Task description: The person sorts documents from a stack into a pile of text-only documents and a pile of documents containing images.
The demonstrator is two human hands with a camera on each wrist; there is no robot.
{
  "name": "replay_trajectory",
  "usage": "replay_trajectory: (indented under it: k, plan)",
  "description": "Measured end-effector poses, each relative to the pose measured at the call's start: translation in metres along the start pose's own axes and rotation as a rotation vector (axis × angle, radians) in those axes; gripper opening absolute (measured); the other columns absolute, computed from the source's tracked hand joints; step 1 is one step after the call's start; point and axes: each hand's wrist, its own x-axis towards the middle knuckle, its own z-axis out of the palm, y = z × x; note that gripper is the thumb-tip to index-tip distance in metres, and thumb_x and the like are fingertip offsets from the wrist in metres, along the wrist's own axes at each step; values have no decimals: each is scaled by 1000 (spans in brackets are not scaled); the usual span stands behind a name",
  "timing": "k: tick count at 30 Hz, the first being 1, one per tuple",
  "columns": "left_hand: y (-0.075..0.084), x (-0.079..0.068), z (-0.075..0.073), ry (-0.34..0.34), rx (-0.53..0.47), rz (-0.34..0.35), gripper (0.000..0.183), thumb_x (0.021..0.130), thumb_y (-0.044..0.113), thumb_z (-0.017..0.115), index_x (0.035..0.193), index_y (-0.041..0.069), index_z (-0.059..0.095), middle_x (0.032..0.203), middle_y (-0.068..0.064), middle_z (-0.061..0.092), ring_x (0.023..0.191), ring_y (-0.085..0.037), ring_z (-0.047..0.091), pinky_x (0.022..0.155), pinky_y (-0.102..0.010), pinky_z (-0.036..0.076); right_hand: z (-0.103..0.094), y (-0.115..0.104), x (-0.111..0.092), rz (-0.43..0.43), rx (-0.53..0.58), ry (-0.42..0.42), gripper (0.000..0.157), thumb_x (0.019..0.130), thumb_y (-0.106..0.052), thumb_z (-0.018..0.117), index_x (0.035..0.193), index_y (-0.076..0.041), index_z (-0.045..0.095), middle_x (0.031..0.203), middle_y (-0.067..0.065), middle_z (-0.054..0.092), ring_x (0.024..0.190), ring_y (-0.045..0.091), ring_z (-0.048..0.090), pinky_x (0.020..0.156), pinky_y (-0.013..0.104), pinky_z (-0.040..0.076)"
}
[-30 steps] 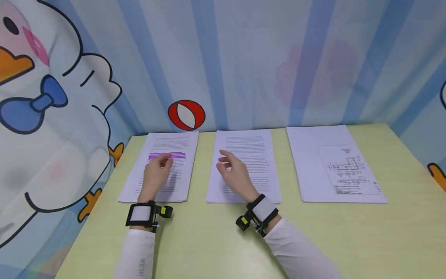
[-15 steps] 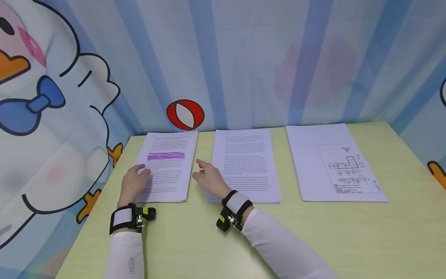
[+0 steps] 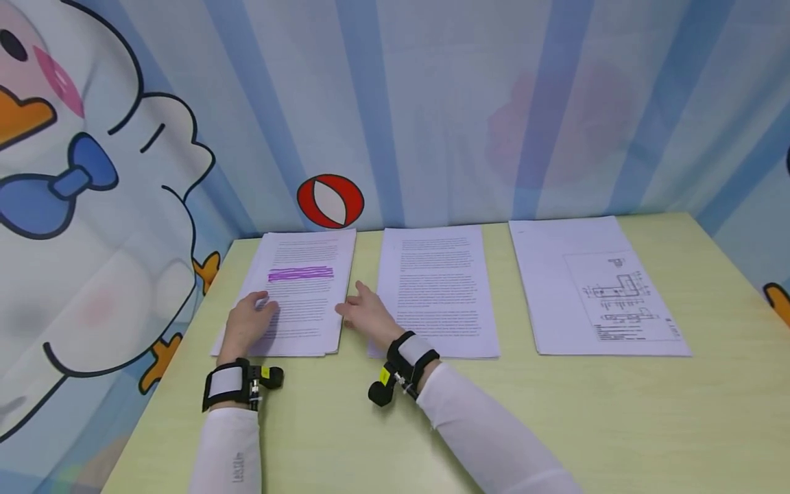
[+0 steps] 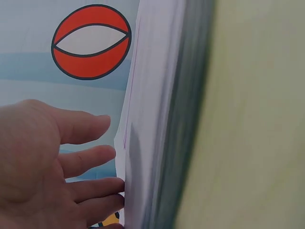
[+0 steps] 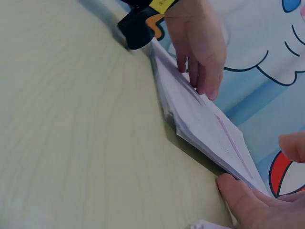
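A paper stack [image 3: 304, 309] with printed text and purple marker strokes [image 3: 300, 274] lies at the table's left. Its upper sheets stick out slightly to the right over those below, and in the right wrist view the stack's edge [image 5: 190, 138] is stepped. My left hand [image 3: 247, 321] touches the stack's left part with its fingertips, the thumb apart from the fingers in the left wrist view. At the right edge, my right hand [image 3: 370, 313] has its fingertips against the paper, fingers fairly straight. Neither hand grips anything visible.
A second text stack [image 3: 438, 295] lies in the middle, partly under my right forearm's side. Farther right is a stack with a technical drawing [image 3: 555, 295]. The pale table [image 3: 345, 439] ends at a cartoon-printed curtain [image 3: 450, 123].
Both hands have come off the pages' middles to opposite sides of the left stack. Its upper sheets have shifted slightly right since half a second ago, and the right hand now meets their edge.
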Motion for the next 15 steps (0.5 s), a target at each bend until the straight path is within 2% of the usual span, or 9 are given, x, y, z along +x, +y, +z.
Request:
replay_trajectory:
  k: [3,5,7,10,15]
  plan:
    - [0,0,0,19,16,2,53,101,23,45,143,-8,37,145,-31,34,133,-45,28,107,-57,27,-2,1,1,55,146,2,76,95,-10,57,155,-2,10,142,23,43,117,27,53,89,36,52]
    - [0,0,1,32,26,1,52,101,23,45,143,-8,38,144,-30,36,132,-45,30,107,-57,29,-2,2,3,76,185,0,77,95,-9,57,155,-2,10,137,22,48,110,25,57,87,36,53]
    - [1,-1,0,39,32,3,51,102,24,45,143,-7,40,143,-29,39,130,-43,34,106,-56,31,-1,2,4,79,174,-7,75,95,-8,56,154,0,11,130,21,53,104,24,60,86,36,53]
    - [4,-2,0,48,28,7,49,103,24,46,143,-4,42,138,-27,45,125,-41,41,103,-55,35,2,3,6,57,111,-3,66,96,-8,54,152,3,20,125,18,58,101,21,61,89,37,51]
    - [12,-3,2,55,1,1,47,103,26,46,141,-1,45,130,-25,53,116,-38,49,98,-53,40,6,5,10,34,6,84,50,93,-4,53,141,3,41,124,13,57,106,21,55,95,38,45]
